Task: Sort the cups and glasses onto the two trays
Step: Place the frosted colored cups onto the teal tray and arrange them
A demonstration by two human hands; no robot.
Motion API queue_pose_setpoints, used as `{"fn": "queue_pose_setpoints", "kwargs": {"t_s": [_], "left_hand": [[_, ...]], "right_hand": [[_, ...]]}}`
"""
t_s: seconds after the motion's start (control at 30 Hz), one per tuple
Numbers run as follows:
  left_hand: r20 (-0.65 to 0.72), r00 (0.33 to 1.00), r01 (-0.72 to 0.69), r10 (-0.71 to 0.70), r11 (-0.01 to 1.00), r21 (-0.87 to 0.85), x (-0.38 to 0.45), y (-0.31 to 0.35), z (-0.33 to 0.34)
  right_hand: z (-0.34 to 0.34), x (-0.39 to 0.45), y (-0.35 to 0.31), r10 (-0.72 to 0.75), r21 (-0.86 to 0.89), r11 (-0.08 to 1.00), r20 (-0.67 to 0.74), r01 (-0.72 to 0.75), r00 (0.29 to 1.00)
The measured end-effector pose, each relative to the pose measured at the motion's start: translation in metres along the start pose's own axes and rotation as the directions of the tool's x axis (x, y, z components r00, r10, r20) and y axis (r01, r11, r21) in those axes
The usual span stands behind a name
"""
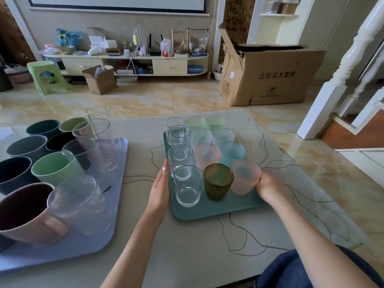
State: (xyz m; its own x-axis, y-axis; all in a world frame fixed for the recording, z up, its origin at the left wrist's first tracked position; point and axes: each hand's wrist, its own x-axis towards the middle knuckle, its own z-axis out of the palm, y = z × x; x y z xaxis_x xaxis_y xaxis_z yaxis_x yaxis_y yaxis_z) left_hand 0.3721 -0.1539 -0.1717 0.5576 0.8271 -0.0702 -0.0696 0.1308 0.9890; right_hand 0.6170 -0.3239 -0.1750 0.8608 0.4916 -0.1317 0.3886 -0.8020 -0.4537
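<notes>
A teal tray (209, 210) lies in the middle of the table. On it stand several clear glasses (188, 185), an olive glass (218, 180), pink glasses (245, 176), a blue glass (232, 152) and pale green glasses (215, 123). My left hand (160, 189) lies along the tray's left edge, fingers straight, thumb hidden. My right hand (269, 189) grips the tray's right edge, thumb touching the nearest pink glass. To the left, a lavender tray (97, 244) carries opaque cups (52, 168) in dark, green and pink, plus tall clear glasses (97, 142).
The table (197, 256) has a pale top with thin line drawings and ends just beyond the trays. Past it are a tiled floor, a large cardboard box (270, 75), a green stool (46, 76) and a cluttered low cabinet. A white stair post (340, 80) stands to the right.
</notes>
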Motion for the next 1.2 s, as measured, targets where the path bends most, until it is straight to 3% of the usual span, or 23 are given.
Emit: {"fn": "queue_pose_setpoints", "kwargs": {"t_s": [0.53, 0.93, 1.2], "left_hand": [[-0.013, 0.998, -0.057, 0.056, 0.994, -0.096, 0.008, -0.008, 0.005], [-0.021, 0.995, -0.102, 0.101, 0.994, -0.025, 0.017, -0.007, 0.006], [-0.309, 0.951, -0.081, 0.002, 0.967, -0.242, -0.009, -0.009, 0.032]], "right_hand": [[0.006, 0.006, 0.006, -0.022, -0.077, 0.997, -0.046, 0.019, 0.999], [0.009, 0.007, 0.006, 0.006, -0.019, 1.000, -0.060, -0.007, 0.998], [0.011, 0.004, -0.001, 0.087, 0.112, 0.991, -0.073, -0.078, 0.994]]}}
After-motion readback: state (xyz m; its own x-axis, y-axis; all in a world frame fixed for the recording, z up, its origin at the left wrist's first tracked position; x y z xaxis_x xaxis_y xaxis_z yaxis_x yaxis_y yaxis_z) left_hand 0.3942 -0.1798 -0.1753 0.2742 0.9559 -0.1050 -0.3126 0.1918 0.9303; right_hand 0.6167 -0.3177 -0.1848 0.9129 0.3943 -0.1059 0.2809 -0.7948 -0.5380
